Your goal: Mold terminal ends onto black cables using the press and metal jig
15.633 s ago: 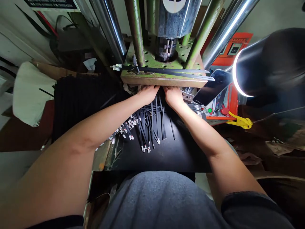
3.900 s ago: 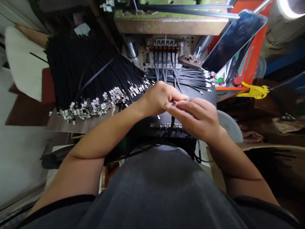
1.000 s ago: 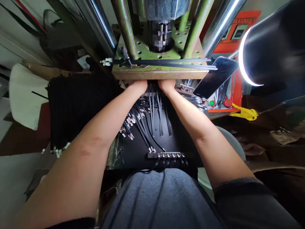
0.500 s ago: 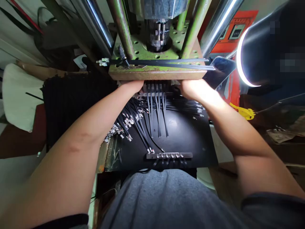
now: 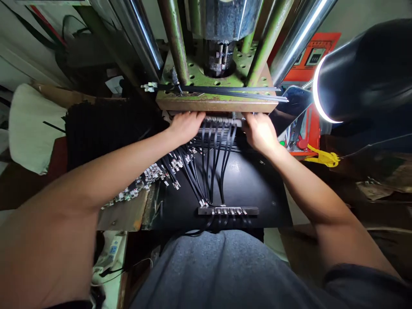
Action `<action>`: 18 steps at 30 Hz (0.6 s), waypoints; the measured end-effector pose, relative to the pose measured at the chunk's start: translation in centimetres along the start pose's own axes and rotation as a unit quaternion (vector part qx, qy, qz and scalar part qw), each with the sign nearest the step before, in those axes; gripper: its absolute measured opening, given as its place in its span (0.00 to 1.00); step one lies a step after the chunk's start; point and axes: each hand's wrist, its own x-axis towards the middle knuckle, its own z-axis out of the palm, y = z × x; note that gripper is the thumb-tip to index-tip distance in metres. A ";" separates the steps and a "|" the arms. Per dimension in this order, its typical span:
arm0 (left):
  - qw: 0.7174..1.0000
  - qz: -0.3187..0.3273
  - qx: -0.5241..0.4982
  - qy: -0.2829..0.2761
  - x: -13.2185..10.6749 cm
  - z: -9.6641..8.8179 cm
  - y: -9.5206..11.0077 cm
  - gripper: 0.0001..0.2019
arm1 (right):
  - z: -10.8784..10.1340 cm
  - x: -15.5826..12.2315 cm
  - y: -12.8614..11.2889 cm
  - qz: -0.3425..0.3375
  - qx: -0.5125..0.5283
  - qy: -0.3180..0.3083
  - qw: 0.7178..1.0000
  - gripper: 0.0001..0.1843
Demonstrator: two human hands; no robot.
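My left hand (image 5: 188, 127) and my right hand (image 5: 260, 131) are closed around the two ends of a grey metal bar (image 5: 226, 121) at the front edge of the press plate. Fingertips of both are partly hidden under the plate and behind the bar. Several flat black cables (image 5: 213, 161) hang from this bar towards me. Nearer my body, a second metal bar (image 5: 228, 210) lies on the black work surface (image 5: 270, 184), with small metal connectors along it and short cables below it. Left of centre is a pile of cables with white-metal connector ends (image 5: 154, 171).
Above my hands is the green press plate (image 5: 225, 101) with posts and a ram (image 5: 222, 56); loose cables (image 5: 222, 91) lie across it. A lit lamp (image 5: 350, 73), a phone (image 5: 298, 101) and a red control box (image 5: 317, 56) are at right. Dark cables (image 5: 96, 128) are heaped at left.
Both hands have come out from under the press plate towards me, bringing the metal bar and its hanging cables into view. The second bar on the work surface stays in place.
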 end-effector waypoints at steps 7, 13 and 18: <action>0.974 0.210 0.016 -0.080 -3.7 0.4 10.0 0.13 | -1.7 -14.1 1.7 -0.018 0.116 -0.143 0.983 0.28; 0.966 0.132 -0.162 -0.150 -2.2 -0.3 12.6 0.18 | -1.5 -14.6 2.1 0.012 0.187 -0.079 0.979 0.20; 0.748 0.052 -0.541 -0.381 -5.2 -2.4 14.2 0.27 | -0.8 -12.6 -0.5 -0.078 0.203 -0.069 0.974 0.26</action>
